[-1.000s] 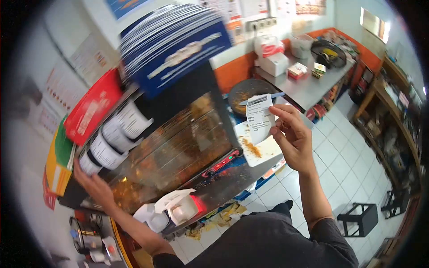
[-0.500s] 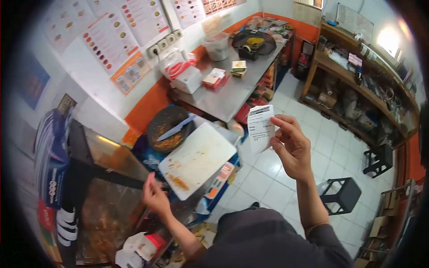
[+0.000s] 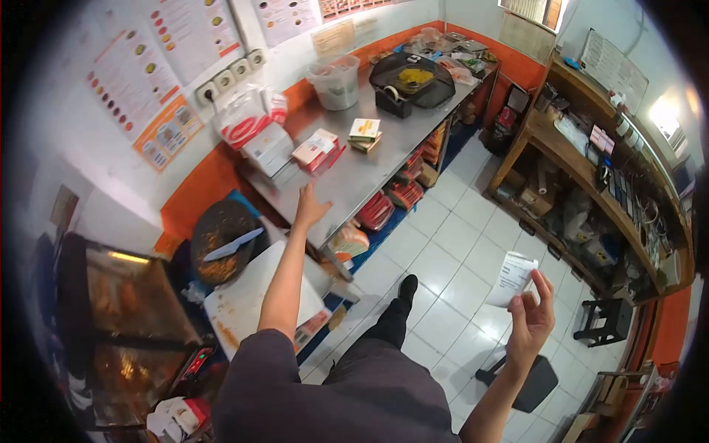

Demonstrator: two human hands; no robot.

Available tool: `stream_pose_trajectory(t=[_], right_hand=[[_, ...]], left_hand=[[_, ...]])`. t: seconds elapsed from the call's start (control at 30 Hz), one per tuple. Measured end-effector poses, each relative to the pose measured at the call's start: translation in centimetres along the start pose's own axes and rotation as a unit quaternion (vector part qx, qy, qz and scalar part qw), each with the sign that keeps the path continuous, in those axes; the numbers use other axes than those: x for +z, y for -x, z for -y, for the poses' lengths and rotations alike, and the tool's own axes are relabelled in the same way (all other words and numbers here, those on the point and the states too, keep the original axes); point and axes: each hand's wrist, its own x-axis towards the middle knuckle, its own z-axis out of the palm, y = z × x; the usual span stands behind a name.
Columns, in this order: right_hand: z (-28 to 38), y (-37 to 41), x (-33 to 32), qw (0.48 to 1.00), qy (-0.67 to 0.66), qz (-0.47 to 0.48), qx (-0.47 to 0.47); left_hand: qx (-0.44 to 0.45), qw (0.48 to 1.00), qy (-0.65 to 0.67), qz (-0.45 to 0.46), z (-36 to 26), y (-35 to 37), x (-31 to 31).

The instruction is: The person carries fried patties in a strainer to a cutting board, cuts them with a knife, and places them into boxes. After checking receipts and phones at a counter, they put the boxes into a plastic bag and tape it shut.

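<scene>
My right hand [image 3: 533, 319] is low at the right, over the tiled floor, and pinches a white printed receipt [image 3: 511, 277] between thumb and fingers. My left hand [image 3: 310, 206] is stretched forward with its fingers spread and nothing in it. It hovers above the near end of the steel counter [image 3: 384, 159]. Just beyond it lie a red-and-white box [image 3: 316, 149] and a small stack of yellow boxes [image 3: 364, 133].
A white cutting board [image 3: 244, 299] and a dark round pan with a knife [image 3: 223, 242] sit at the left beside a glass food warmer [image 3: 125, 325]. On the counter stand a clear tub [image 3: 336, 81] and a black wok [image 3: 410, 78]. Wooden shelves [image 3: 591, 170] line the right wall; a black stool [image 3: 605, 328] stands there.
My view has swung right, away from the warmer. My left hand has left the cutting board and reached out over the steel counter. My right hand has dropped low to the right with the receipt.
</scene>
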Motion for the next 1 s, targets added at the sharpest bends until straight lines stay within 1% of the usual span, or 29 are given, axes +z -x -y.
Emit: stream_pose_trajectory(t=[0.03, 0.1, 0.13, 0.2, 0.23, 0.27, 0.33, 0.37, 0.4, 0.43, 0.47, 0.5, 0.53, 0.6, 0.67, 0.7, 0.77, 0.8, 0.87, 0.9, 0.93, 1.0], right_hand=[[-1.5, -2.1, -0.7, 1.000, 0.011, -0.010, 0.007], [-4.6, -6.5, -1.7, 0.999, 0.033, -0.025, 0.017], [-6.4, -9.1, -2.3, 0.999, 0.039, -0.019, 0.015], [-9.9, -14.1, -3.5, 0.996, 0.069, -0.016, 0.045], [-11.2, -16.4, -3.8, 0.995, 0.061, -0.032, 0.066], [-12.2, -18.7, -4.3, 0.994, 0.070, -0.029, 0.076], [-13.6, -22.7, -5.6, 0.989, 0.088, -0.017, 0.120], [-13.1, -25.0, -5.1, 0.982, 0.104, -0.014, 0.156], [-13.9, -27.2, -5.5, 0.978, 0.119, -0.043, 0.167], [-14.8, -28.8, -6.3, 0.968, 0.141, -0.010, 0.207], [-15.5, -30.2, -6.7, 0.955, 0.159, 0.022, 0.249], [-16.3, -31.9, -6.5, 0.954, 0.163, 0.020, 0.252], [-17.0, -33.7, -6.0, 0.952, 0.166, 0.022, 0.256], [-19.0, -36.3, -5.9, 0.960, 0.139, 0.021, 0.241], [-20.4, -39.2, -6.1, 0.959, 0.142, 0.016, 0.245], [-21.1, -40.4, -6.3, 0.961, 0.144, 0.019, 0.234], [-21.7, -42.5, -7.0, 0.963, 0.142, 0.012, 0.230], [-21.9, -43.8, -7.4, 0.964, 0.137, 0.006, 0.228], [-23.0, -46.5, -8.9, 0.968, 0.124, 0.002, 0.218], [-23.3, -47.4, -9.7, 0.973, 0.114, -0.011, 0.201], [-23.5, -48.2, -10.7, 0.978, 0.104, -0.023, 0.181], [-24.7, -49.8, -12.8, 0.979, 0.086, -0.034, 0.180]], left_hand=[[-0.001, 1.000, 0.007, -0.001, -1.2, -4.0, 1.9], [0.012, 0.995, -0.015, -0.101, -2.8, -11.1, 6.2], [0.005, 0.995, -0.009, -0.103, -2.7, -14.1, 8.8], [-0.146, 0.986, -0.024, -0.075, -0.6, -19.8, 14.8], [-0.170, 0.980, 0.004, -0.101, 0.6, -21.4, 17.8], [-0.179, 0.980, 0.005, -0.091, 1.2, -22.5, 19.6], [-0.120, 0.977, -0.022, -0.174, 2.8, -24.7, 22.4], [-0.078, 0.977, 0.099, -0.172, 5.6, -25.5, 23.3], [-0.032, 0.961, 0.224, -0.160, 7.7, -26.7, 24.9], [-0.025, 0.960, 0.233, -0.153, 4.1, -26.2, 23.1], [-0.029, 0.974, 0.201, -0.096, 5.8, -27.0, 22.9], [-0.015, 0.983, 0.098, -0.157, 7.0, -26.6, 23.4], [-0.010, 0.986, 0.104, -0.134, 5.0, -26.7, 22.0], [0.010, 0.986, 0.062, -0.153, 1.4, -26.6, 20.7], [-0.028, 0.989, 0.027, -0.143, 2.1, -26.4, 21.0], [-0.023, 0.991, 0.029, -0.130, 2.0, -26.5, 21.4], [-0.032, 0.988, 0.018, -0.153, -1.8, -25.8, 21.3], [-0.029, 0.990, 0.018, -0.136, -2.5, -25.3, 21.5], [-0.059, 0.981, 0.075, -0.167, -5.3, -25.7, 23.0], [-0.079, 0.981, 0.072, -0.160, -7.3, -25.6, 23.4], [-0.076, 0.983, 0.072, -0.151, -9.0, -25.6, 24.5], [-0.086, 0.975, 0.146, -0.141, -12.6, -26.4, 26.6]])
